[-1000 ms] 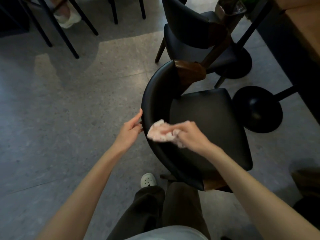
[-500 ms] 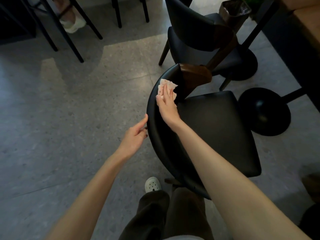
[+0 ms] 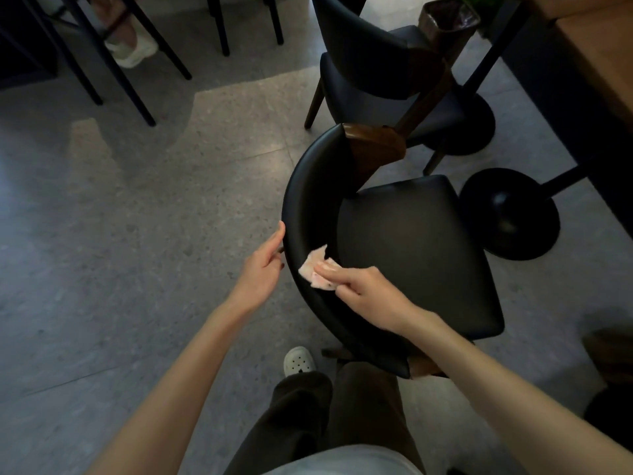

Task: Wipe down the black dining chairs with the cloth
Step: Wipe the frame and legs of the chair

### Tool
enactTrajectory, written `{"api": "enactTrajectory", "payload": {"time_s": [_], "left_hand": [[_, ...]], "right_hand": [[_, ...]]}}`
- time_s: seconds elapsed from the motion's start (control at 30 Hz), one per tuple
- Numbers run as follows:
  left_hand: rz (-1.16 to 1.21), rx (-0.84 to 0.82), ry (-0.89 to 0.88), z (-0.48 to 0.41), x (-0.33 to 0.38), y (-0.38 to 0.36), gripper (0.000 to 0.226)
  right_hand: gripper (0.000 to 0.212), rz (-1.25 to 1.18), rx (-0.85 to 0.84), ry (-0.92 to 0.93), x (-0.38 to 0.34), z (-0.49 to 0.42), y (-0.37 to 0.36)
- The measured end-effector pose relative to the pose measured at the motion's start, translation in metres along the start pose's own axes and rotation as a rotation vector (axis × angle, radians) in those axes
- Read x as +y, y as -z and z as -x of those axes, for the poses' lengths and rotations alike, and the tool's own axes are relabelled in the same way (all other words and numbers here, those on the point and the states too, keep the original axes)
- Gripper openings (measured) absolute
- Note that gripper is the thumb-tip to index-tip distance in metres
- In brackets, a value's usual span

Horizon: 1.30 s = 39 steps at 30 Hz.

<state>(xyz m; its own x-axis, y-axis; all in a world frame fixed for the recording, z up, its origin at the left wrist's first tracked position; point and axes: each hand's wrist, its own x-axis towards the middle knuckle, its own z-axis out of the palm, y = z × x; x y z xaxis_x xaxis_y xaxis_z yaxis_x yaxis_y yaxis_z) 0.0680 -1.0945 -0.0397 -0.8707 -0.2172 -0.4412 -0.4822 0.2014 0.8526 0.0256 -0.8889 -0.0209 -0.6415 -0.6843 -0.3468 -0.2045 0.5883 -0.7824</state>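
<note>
1. If the left hand, whose fingers lie straight and together against the outer side of the backrest at the centre of the frame, gives too little support, I judge that the chair may slide or turn on the floor under the push of the wiping.
2. Since the second chair stands near, in the upper middle, a sliding chair could knock against its legs.
3. Because the right hand holds only a small crumpled cloth in its curled fingers, pressed on the inner face of the backrest just below centre, the bare fingertips may smear the black surface, or the cloth may slip out.
4. With so small a cloth, I think parts of the seat could be missed.
5. Counted, from large to small:
   - black chairs in plain view: two
   - round table bases at the right: two
   - bin at the upper right: one
   - hands: two
   - cloth: one
</note>
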Motion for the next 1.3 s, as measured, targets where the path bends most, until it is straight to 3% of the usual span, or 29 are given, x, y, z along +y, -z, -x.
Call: {"api": "enactTrajectory", "payload": {"time_s": [0.13,0.27,0.33,0.43,0.6,0.73,0.8,0.9,1.0,1.07,1.13,1.3], "left_hand": [[-0.054,-0.019,-0.022,-0.001,0.001,0.002,0.061],[-0.085,-0.035,-0.027,-0.003,-0.002,0.003,0.061],[-0.118,-0.042,-0.037,0.001,-0.005,0.003,0.061],[-0.17,-0.071,-0.056,0.009,-0.008,0.001,0.061],[-0.225,-0.077,-0.056,0.011,-0.009,-0.001,0.064],[-0.239,-0.101,-0.06,0.015,-0.005,-0.002,0.065],[-0.242,-0.107,-0.065,0.019,-0.005,-0.004,0.064],[-0.261,-0.123,-0.065,0.029,-0.011,-0.007,0.065],[-0.299,-0.145,-0.061,0.04,-0.016,-0.008,0.067],[-0.321,-0.149,-0.069,0.044,-0.018,-0.01,0.069],[-0.323,-0.145,-0.071,0.047,-0.018,-0.012,0.07],[-0.353,-0.135,-0.083,0.056,-0.012,-0.018,0.071]], "right_hand": [[0.054,-0.136,0.278,-0.002,-0.017,-0.044,0.03],[0.067,-0.084,0.203,-0.055,-0.021,-0.124,0.016],[0.069,-0.068,0.245,-0.101,-0.019,-0.134,0.0],[0.067,-0.075,0.259,-0.061,-0.009,-0.103,-0.015],[0.063,-0.032,0.074,0.023,0.012,-0.006,-0.029],[0.051,0.127,-0.085,-0.04,0.014,0.04,0.002],[0.047,0.132,-0.019,-0.046,0.006,0.034,0.012],[0.053,-0.047,0.195,-0.031,-0.012,-0.011,0.011],[0.061,-0.08,0.173,-0.087,-0.028,-0.062,-0.009],[0.056,-0.115,0.191,-0.132,-0.026,-0.073,-0.023],[0.049,-0.116,0.217,-0.098,-0.013,-0.053,-0.031],[0.053,-0.003,0.089,-0.039,0.026,0.069,-0.029]]}}
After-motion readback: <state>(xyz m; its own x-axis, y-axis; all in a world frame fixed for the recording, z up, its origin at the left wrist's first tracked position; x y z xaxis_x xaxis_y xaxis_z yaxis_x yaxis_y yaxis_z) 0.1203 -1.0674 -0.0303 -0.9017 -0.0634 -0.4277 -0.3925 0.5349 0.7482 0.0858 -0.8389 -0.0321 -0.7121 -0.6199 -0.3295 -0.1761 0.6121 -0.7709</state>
